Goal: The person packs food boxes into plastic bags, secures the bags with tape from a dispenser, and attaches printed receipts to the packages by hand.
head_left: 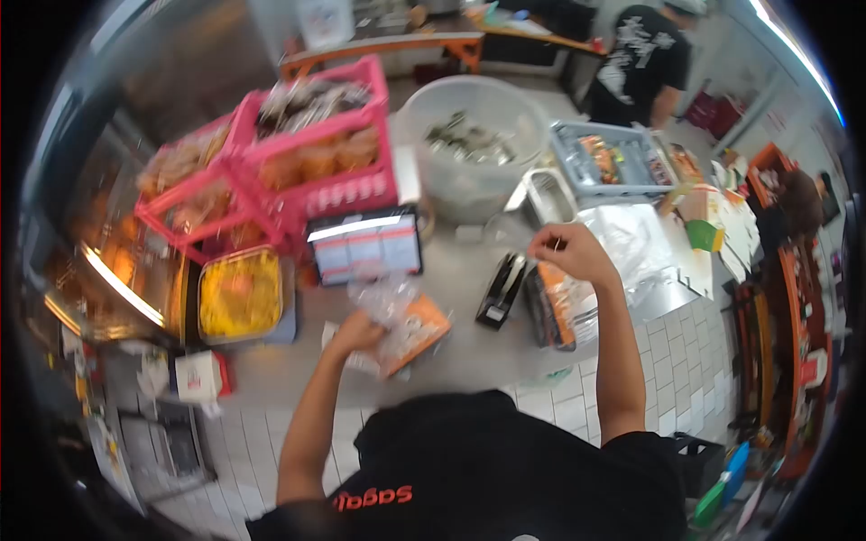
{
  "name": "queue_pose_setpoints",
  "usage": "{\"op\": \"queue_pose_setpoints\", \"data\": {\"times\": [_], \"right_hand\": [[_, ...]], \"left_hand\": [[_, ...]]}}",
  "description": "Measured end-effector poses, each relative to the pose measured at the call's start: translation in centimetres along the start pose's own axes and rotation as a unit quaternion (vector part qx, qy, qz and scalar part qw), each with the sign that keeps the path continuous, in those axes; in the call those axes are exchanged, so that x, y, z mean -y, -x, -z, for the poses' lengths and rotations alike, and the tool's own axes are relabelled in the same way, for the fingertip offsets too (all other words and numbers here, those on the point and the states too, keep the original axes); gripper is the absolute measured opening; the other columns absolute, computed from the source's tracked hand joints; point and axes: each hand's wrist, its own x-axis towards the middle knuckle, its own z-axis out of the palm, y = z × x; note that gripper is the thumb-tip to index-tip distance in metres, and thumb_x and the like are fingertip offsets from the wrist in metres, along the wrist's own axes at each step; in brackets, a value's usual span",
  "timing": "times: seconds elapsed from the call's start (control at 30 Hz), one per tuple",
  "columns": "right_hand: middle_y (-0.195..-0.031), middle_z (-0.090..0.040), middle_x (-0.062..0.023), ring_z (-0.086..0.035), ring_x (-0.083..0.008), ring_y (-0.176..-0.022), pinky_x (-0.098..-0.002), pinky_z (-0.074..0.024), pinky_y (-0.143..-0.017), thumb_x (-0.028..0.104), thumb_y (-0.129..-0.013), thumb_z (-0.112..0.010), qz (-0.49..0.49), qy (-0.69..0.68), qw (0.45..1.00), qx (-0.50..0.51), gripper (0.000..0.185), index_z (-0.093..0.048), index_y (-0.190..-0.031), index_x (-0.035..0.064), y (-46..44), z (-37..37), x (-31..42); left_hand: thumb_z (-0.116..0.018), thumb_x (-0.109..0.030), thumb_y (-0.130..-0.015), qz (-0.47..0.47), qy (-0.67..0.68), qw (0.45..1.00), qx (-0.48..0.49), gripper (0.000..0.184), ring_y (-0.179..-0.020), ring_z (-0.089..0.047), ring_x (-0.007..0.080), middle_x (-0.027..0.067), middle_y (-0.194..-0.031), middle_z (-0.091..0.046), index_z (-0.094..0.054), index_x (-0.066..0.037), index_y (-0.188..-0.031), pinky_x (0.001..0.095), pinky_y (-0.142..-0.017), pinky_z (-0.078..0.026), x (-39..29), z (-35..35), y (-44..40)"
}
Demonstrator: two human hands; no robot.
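Clutching a plastic bag [386,296] by the near edge of the counter [474,353], the left hand [361,332] has the tape dispenser [501,293] rightward, nearer the right hand [573,250], grip unclear.

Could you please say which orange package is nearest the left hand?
The orange package nearest the tablet, beside the left hand; the other lies right of the black dispenser.
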Motion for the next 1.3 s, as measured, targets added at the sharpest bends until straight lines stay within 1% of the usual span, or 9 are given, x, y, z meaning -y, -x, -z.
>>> {"op": "queue_pose_setpoints", "data": {"times": [0.07,0.2,0.4,0.63,0.7,0.8,1.03,1.1,1.3], "right_hand": [[-0.076,-0.068,-0.0023,-0.060,-0.0064,-0.067,-0.0222,-0.0477,-0.062,0.007,-0.081,-0.073,-0.008,-0.049,0.995,0.086,0.007,-0.070,-0.085,0.0017,2.5,-6.3,3.0],[-0.078,-0.067,-0.0107,-0.065,-0.0211,-0.070,-0.0326,-0.0517,-0.066,0.014,-0.078,-0.073,0.061,-0.048,0.986,0.150,0.013,-0.068,-0.085,0.0037,4.7,-19.4,4.3],[-0.071,-0.063,-0.0110,-0.063,-0.0240,-0.063,-0.0353,-0.0505,-0.059,0.012,-0.074,-0.070,0.017,-0.034,0.990,-0.137,0.016,-0.058,-0.079,0.0018,5.3,-31.6,2.1],[-0.069,-0.062,-0.0115,-0.060,-0.0212,-0.059,-0.0335,-0.0490,-0.058,0.012,-0.075,-0.071,0.086,0.057,0.973,-0.207,0.015,-0.063,-0.078,0.0003,5.4,-32.9,0.0],[-0.074,-0.062,-0.0096,-0.061,-0.0170,-0.064,-0.0299,-0.0490,-0.059,0.009,-0.077,-0.070,0.115,0.004,0.977,-0.177,0.013,-0.066,-0.083,-0.0016,5.2,-33.0,0.4],[-0.079,-0.063,-0.0068,-0.061,-0.0124,-0.071,-0.0269,-0.0512,-0.064,0.011,-0.080,-0.074,0.075,-0.023,0.981,-0.175,0.019,-0.067,-0.089,-0.0042,5.8,-32.4,0.8],[-0.077,-0.066,-0.0107,-0.063,-0.0158,-0.073,-0.0304,-0.0520,-0.070,0.016,-0.081,-0.075,-0.042,-0.143,0.986,-0.076,0.029,-0.066,-0.096,-0.0074,5.0,-32.3,-2.3],[-0.086,-0.067,-0.0119,-0.065,-0.0169,-0.077,-0.0313,-0.0523,-0.071,0.015,-0.080,-0.074,0.062,-0.025,0.995,-0.072,0.030,-0.066,-0.102,-0.0041,4.8,-31.4,-1.8],[-0.076,-0.066,-0.0081,-0.062,-0.0143,-0.066,-0.0308,-0.0500,-0.060,0.019,-0.086,-0.065,0.046,-0.020,0.998,-0.027,0.023,-0.065,-0.097,-0.0004,4.6,-28.2,1.5]], "left_hand": [[-0.062,-0.018,-0.079,0.008,0.046,0.990,0.135,0.028,-0.096,-0.064,0.0313,0.0177,-0.101,-0.068,-0.067,-0.005,-0.103,0.0411,-0.085,-0.050,0.0,1.5,-1.3],[-0.069,-0.030,-0.080,0.069,0.060,0.985,0.146,0.031,-0.086,-0.067,0.0324,0.0174,-0.092,-0.070,-0.070,-0.005,-0.098,0.0415,-0.079,-0.050,-1.7,1.9,-2.0],[-0.071,-0.043,-0.073,0.132,-0.144,0.972,0.128,0.043,-0.086,-0.067,0.0383,0.0218,-0.089,-0.069,-0.073,-0.003,-0.090,0.0435,-0.076,-0.052,-6.1,2.9,-1.1],[-0.067,-0.027,-0.073,0.176,0.093,0.973,-0.113,0.028,-0.079,-0.067,0.0388,0.0197,-0.084,-0.069,-0.071,-0.004,-0.088,0.0464,-0.072,-0.052,-7.7,-1.4,3.2],[-0.065,-0.020,-0.069,0.020,0.053,0.978,-0.201,0.030,-0.092,-0.062,0.0379,0.0207,-0.095,-0.068,-0.069,-0.003,-0.093,0.0484,-0.081,-0.049,-6.0,-3.5,2.9],[-0.065,-0.018,-0.070,-0.016,-0.007,0.957,-0.290,0.032,-0.099,-0.052,0.0389,0.0218,-0.098,-0.059,-0.066,0.000,-0.096,0.0454,-0.085,-0.046,-2.9,-7.6,3.0],[-0.062,-0.013,-0.073,-0.019,-0.004,0.934,-0.356,0.017,-0.093,-0.056,0.0369,0.0195,-0.094,-0.058,-0.065,0.001,-0.082,0.0435,-0.081,-0.048,-3.0,-8.4,2.9],[-0.065,-0.012,-0.071,-0.023,0.065,0.933,-0.354,0.019,-0.091,-0.058,0.0370,0.0183,-0.090,-0.062,-0.066,-0.001,-0.085,0.0422,-0.082,-0.047,-4.9,-6.8,3.3],[-0.068,-0.013,-0.074,0.143,0.337,0.884,-0.290,0.014,-0.066,-0.062,0.0119,0.0073,-0.073,-0.069,-0.068,-0.003,-0.083,0.0320,-0.057,-0.052,-7.1,-4.9,3.8]]}}
